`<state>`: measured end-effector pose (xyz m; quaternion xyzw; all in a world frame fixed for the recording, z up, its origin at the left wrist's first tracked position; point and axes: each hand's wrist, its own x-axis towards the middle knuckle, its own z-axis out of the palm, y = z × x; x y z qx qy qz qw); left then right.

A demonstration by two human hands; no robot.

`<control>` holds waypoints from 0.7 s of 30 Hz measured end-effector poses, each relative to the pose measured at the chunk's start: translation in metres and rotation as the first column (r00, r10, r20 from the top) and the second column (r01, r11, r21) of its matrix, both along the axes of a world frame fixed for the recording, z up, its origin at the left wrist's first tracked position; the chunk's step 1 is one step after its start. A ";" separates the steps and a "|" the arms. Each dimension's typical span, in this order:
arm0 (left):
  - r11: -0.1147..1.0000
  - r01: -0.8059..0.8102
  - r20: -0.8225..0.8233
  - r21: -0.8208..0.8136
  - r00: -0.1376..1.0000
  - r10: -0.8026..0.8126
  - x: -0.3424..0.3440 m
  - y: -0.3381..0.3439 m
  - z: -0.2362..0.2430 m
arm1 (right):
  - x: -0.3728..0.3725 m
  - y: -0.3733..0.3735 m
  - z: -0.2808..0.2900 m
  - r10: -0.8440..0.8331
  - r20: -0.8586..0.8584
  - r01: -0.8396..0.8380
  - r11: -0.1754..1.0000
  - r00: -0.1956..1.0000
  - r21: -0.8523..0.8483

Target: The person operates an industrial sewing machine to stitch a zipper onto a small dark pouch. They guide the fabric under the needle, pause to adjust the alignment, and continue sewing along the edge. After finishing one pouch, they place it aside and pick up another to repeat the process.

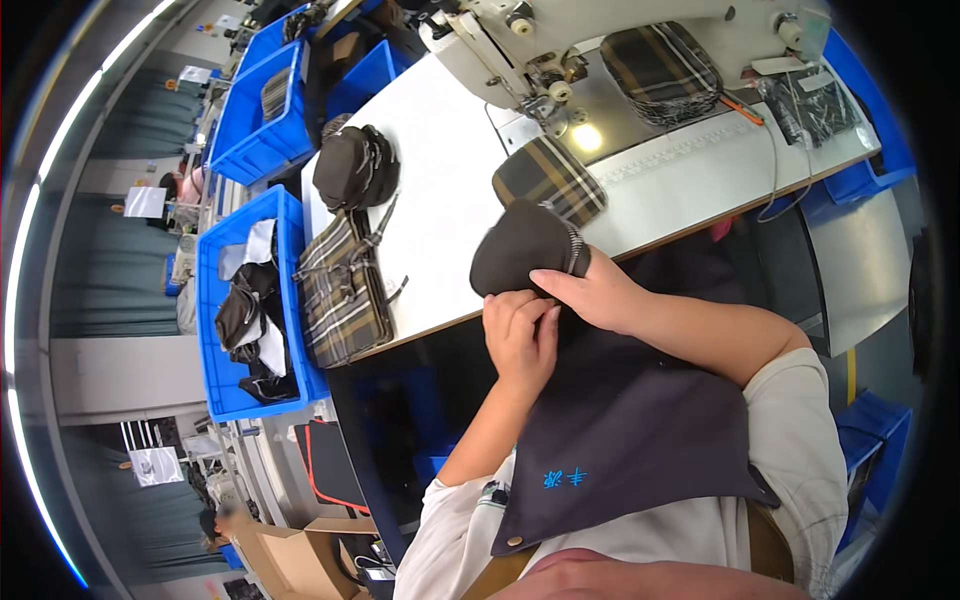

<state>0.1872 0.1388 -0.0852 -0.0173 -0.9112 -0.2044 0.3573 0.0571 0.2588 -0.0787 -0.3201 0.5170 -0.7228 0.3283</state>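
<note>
Between my hands is a dark brown fabric piece point(522, 245) with rounded corners and a striped, overcast edge on its right side. My right hand point(603, 292) grips that edge, its thumb lying on top of the cloth. At the near edge of the same piece, my left hand point(520, 330) has its fingers curled and pinched together. Just beyond lies a plaid fabric piece point(550, 178), partly covered by the brown one, in front of the sewing machine point(530, 60). A stack of plaid pieces point(660, 70) rests to the right of the needle area.
On the white table point(440, 130), a pile of brown pieces point(350, 170) and folded plaid cloth point(340, 295) sit at left. A blue bin point(210, 300) of scraps stands beside them. An orange-handled tool point(742, 110) and a clear plastic bag point(815, 105) lie at right.
</note>
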 end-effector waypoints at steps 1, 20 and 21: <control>0.999 0.008 -0.019 0.053 1.000 -0.007 0.001 -0.002 0.004 | -0.003 0.002 -0.002 -0.007 -0.058 0.008 1.000 0.998 0.019; 0.246 0.025 0.138 0.969 0.772 -0.620 -0.018 -0.027 0.048 | -0.041 0.061 0.028 0.391 0.069 -0.397 0.902 0.918 0.172; 0.236 0.015 0.142 0.972 0.761 -0.633 -0.018 -0.027 0.050 | -0.039 0.060 0.034 0.383 -0.029 -0.370 0.908 0.923 0.196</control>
